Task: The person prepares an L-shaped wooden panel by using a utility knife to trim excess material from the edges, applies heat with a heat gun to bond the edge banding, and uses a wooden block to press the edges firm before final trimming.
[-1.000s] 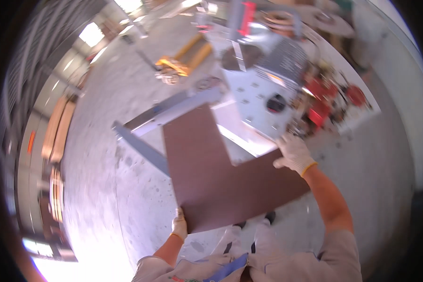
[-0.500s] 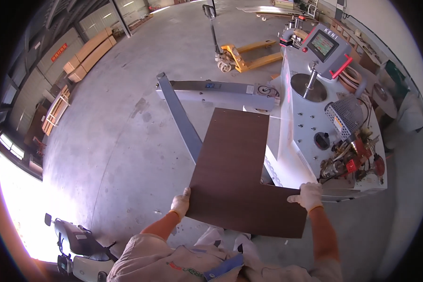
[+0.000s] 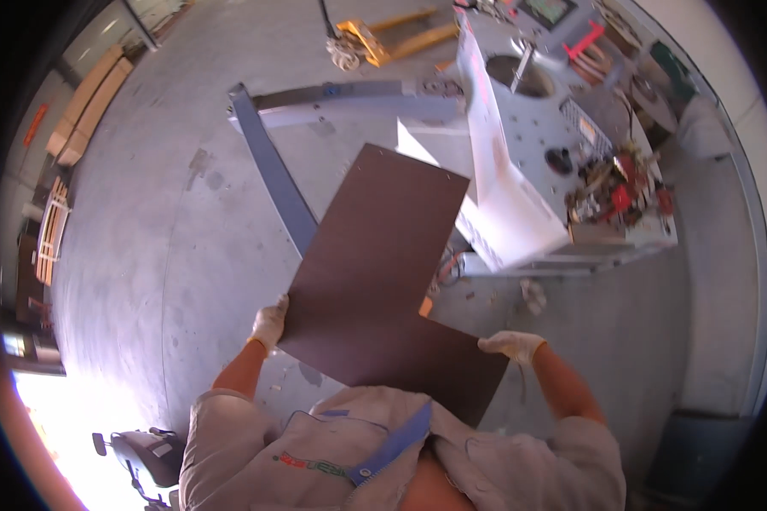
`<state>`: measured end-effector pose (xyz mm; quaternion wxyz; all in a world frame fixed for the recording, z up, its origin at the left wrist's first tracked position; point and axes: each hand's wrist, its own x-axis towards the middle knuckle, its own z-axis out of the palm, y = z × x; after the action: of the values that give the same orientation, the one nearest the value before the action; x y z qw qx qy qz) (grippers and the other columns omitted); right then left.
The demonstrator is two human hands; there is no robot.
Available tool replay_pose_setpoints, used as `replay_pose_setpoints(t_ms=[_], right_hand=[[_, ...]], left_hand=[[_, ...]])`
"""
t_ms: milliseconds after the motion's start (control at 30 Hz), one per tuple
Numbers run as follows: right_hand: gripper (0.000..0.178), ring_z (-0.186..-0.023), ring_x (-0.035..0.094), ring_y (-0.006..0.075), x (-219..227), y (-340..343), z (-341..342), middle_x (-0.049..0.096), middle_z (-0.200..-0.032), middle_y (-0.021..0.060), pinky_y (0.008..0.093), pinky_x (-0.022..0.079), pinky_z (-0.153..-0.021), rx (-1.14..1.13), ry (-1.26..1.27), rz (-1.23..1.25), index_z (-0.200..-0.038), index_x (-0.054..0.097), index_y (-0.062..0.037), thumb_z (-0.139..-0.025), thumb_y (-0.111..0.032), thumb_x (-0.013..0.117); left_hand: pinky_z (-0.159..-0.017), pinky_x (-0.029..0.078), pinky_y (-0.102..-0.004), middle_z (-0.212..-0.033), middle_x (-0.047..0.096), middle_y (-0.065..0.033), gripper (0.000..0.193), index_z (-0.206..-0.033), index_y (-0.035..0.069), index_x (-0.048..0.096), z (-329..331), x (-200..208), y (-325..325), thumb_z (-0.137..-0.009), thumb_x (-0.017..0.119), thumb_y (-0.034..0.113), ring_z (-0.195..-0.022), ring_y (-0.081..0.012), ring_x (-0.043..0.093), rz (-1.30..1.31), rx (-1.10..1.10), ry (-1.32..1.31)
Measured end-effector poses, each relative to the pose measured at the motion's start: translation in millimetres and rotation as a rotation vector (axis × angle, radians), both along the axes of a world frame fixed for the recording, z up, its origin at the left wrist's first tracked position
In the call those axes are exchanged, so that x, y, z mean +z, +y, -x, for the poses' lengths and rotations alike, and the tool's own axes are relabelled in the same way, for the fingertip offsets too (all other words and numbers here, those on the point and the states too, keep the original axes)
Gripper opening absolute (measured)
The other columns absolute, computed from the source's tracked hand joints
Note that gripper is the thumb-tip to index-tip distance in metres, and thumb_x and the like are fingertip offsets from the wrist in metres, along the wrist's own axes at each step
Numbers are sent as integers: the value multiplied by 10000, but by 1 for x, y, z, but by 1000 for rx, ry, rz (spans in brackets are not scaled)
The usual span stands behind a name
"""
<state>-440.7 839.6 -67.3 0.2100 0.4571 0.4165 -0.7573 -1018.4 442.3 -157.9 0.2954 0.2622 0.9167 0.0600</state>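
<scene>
Between my hands is a large dark brown L-shaped board [image 3: 371,264], held out in front of my body. Its long part points away from me, and its near edge comes up against my shirt. My left hand [image 3: 270,324], in a pale glove, grips the left edge with the thumb on top. At the right, my gloved right hand [image 3: 511,345] clasps the end of the short arm of the L, thumb over the face. The fingers beneath the board are hidden on both sides.
A white machine [image 3: 520,213] with a round plate and fittings stands front right. A grey metal beam frame [image 3: 273,170] lies ahead on the floor. Farther off is a yellow pallet jack [image 3: 371,43]. A scooter [image 3: 145,456] stands at the lower left, and long wooden crates [image 3: 89,102] lie far left.
The board has turned clockwise and come closer to my body, clearing the machine's near panel. Both hands have moved left with it and kept their grip. The surroundings have shifted in view.
</scene>
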Motion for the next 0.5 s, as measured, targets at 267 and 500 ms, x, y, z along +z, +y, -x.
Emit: replay_pose_setpoints(t_ms=[267,500], right_hand=[[669,-1197,751,212,-21,-76,-19,819,-1299,111,376,586,-1105,37,77,-149,-1465,751,109,-1017,-362,910],[785,-1220,766,285,10,-187,-83,826,-1334,157,425,585,-1109,91,-54,-363,-1520,738,50,-993,-514,880]], left_hand=[[-939,557,-432,-931,737,-106,969,-1194,-51,845,-8,25,-3,-1146,513,857,-925,-251,655,-140,335,-132],[-839,495,-398,-909,583,-37,899,-1042,-14,775,-54,58,12,-1151,516,839,-873,-176,513,-167,139,-241]])
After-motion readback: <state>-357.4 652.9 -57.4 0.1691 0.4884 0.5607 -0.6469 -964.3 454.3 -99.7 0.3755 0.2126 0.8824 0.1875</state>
